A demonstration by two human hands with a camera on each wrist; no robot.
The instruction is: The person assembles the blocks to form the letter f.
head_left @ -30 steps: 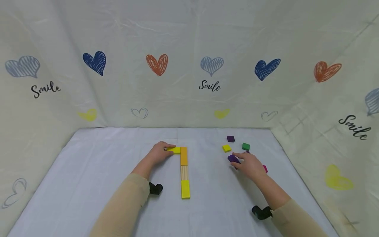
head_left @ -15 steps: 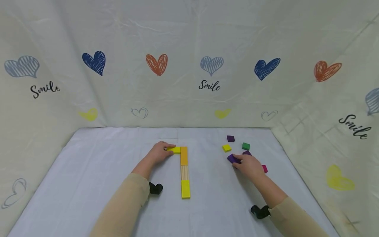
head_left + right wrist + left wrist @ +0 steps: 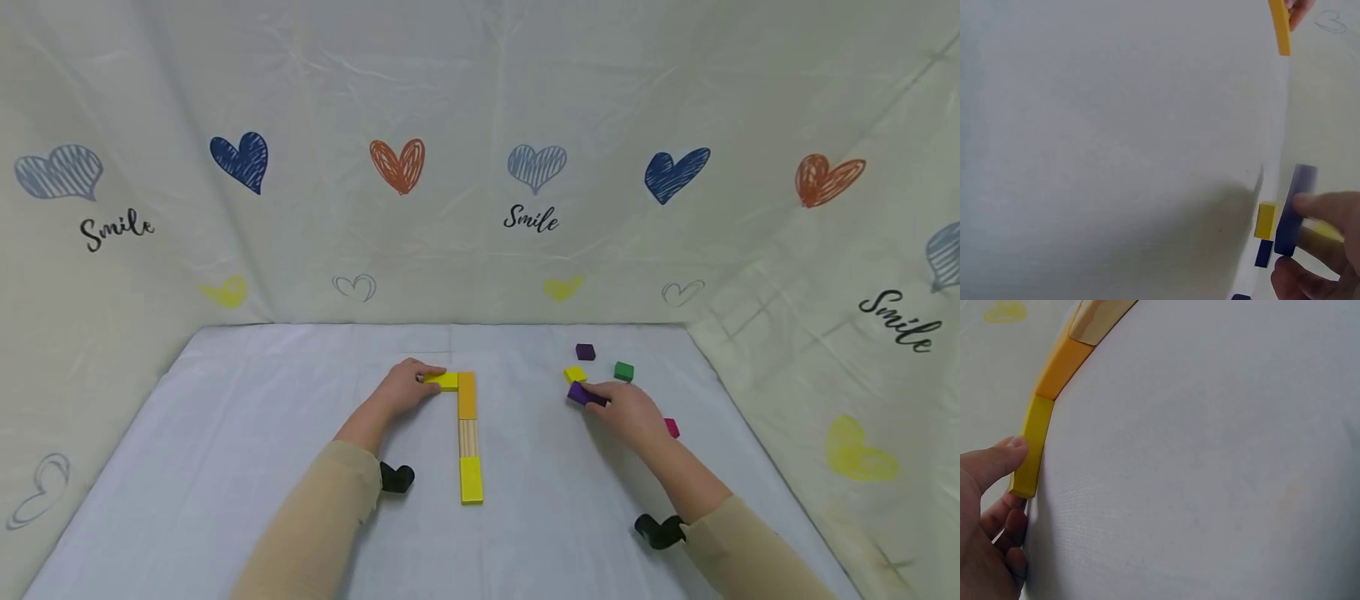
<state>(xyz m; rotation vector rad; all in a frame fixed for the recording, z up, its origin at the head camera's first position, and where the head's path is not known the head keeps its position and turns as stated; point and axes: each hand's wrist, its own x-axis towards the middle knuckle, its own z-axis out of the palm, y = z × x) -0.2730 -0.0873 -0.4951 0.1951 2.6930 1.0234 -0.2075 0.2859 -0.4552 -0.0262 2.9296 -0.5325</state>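
My left hand pinches the outer end of a flat yellow block, thumb on one side in the left wrist view. That block lies against the top of an orange block. Below the orange one, end to end, come a striped natural-wood block and another yellow block. Over on the right, my right hand grips a long purple block between thumb and fingers. In the right wrist view it is raised above the cloth beside a small yellow block.
Around the right hand lie a dark purple block, a green block and a pink block, the last partly hidden by the wrist. A white cloth covers the table. Behind it hangs a sheet printed with hearts.
My right hand has carried the purple block slightly left and away from me, closer to the small yellow block. Another purple block is now hidden by that hand. My left hand stays put.
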